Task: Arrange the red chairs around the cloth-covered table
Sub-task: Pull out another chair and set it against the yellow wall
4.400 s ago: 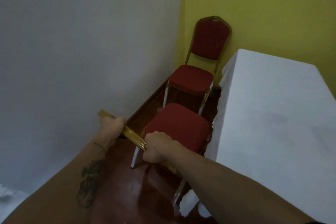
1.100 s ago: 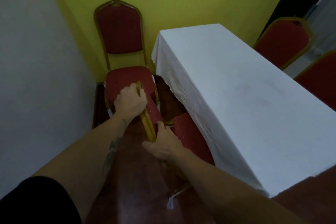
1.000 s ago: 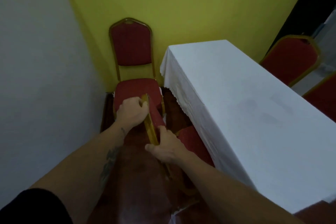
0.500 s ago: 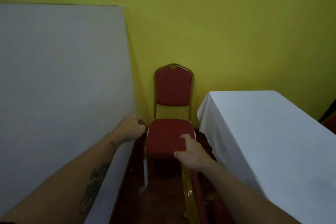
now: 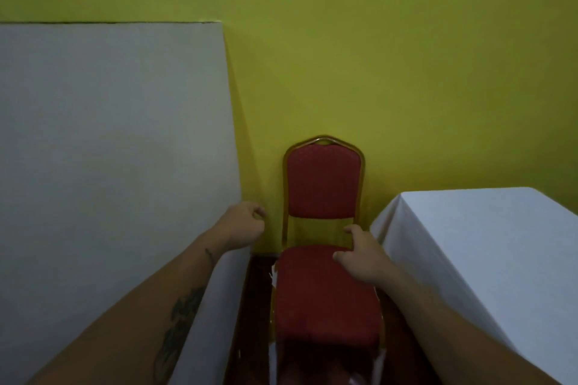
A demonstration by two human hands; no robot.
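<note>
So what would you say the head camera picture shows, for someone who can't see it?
Two bare hands, left hand and right hand, reach toward a red chair against a yellow wall, empty. A white-clothed table stands at right, a grey panel at left.

Red chair [image 5: 323, 294] is seen upright against yellow wall [image 5: 375, 56], between grey panel [image 5: 109, 150] and clothed table [image 5: 488, 244]. Both hands are raised, empty: left hand [image 5: 242, 225] loosely curled, right hand [image 5: 362, 256] over seat.
</note>
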